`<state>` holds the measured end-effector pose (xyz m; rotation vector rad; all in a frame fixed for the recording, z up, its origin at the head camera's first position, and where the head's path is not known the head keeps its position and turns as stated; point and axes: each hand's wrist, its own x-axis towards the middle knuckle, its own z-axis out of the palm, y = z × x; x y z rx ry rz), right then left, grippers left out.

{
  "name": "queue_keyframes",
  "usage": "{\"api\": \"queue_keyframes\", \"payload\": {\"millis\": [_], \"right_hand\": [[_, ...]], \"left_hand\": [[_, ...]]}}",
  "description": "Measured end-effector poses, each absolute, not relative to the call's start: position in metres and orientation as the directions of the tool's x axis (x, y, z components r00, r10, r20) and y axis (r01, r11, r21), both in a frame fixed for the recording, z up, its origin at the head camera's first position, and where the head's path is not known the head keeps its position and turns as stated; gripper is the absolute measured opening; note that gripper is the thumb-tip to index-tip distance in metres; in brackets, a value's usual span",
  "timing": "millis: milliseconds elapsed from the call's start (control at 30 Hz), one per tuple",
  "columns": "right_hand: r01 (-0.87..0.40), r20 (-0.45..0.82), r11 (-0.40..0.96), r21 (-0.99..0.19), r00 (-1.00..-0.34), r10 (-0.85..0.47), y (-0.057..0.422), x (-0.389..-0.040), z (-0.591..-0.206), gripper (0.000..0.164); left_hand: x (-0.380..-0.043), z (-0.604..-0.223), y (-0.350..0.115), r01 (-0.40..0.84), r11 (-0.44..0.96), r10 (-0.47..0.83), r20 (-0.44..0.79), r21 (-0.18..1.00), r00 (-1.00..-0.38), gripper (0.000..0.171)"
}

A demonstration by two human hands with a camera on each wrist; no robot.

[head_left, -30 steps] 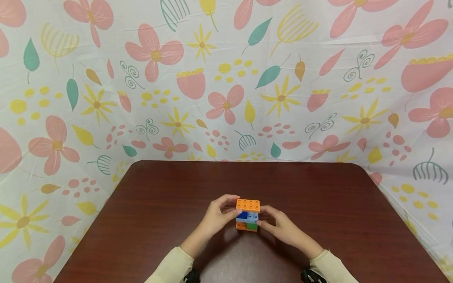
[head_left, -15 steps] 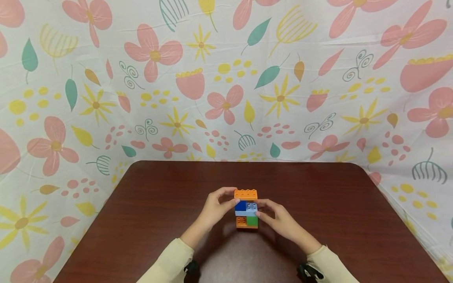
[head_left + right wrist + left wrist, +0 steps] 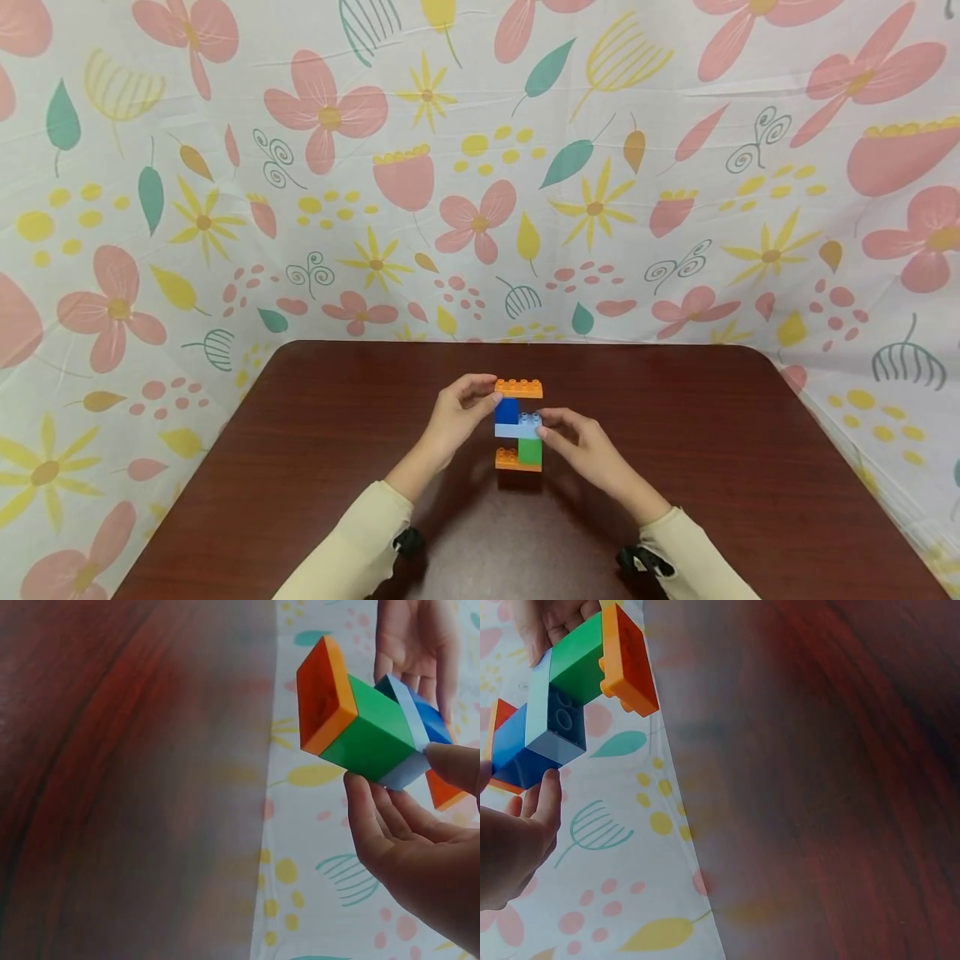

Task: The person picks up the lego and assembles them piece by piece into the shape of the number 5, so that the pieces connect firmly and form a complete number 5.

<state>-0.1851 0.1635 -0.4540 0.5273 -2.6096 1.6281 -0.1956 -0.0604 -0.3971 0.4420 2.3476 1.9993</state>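
Observation:
A stack of toy building bricks is held up between both hands over the table. From the bottom up it has an orange plate (image 3: 517, 463), a green brick (image 3: 530, 451) on its right half, a light blue plate (image 3: 517, 430), a dark blue brick (image 3: 506, 411) on the left, and a top orange plate (image 3: 518, 388). My left hand (image 3: 456, 417) pinches the upper left, thumb at the dark blue brick. On the other side my right hand (image 3: 588, 446) pinches the right end of the light blue plate. The right wrist view shows the hollow underside of the bottom orange plate (image 3: 322, 697).
A dark brown wooden table (image 3: 360, 383) with rounded corners lies beneath the hands. Behind it hangs a white cloth (image 3: 480, 108) printed with flowers and leaves. Black bands (image 3: 408, 542) sit at both sleeve cuffs.
Both hands have lifted the brick stack upward and slightly away. It has tilted so its front side shows more and the studded top shows less. Both grips stay the same.

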Motion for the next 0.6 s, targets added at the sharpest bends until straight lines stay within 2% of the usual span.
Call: {"api": "queue_keyframes", "payload": {"millis": [300,600], "right_hand": [[-0.188,0.118,0.326,-0.926,-0.968,-0.222,0.162,-0.193,-0.451,0.040],[-0.117,0.051,0.334,-0.935,-0.979,-0.199,0.159,-0.205,-0.450,0.044]], "left_hand": [[-0.226,-0.420,-0.058,0.093,-0.001,0.220,0.091,0.996,-0.971,0.031],[-0.241,-0.430,-0.054,0.047,-0.004,0.159,0.047,0.999,-0.986,0.032]]}}
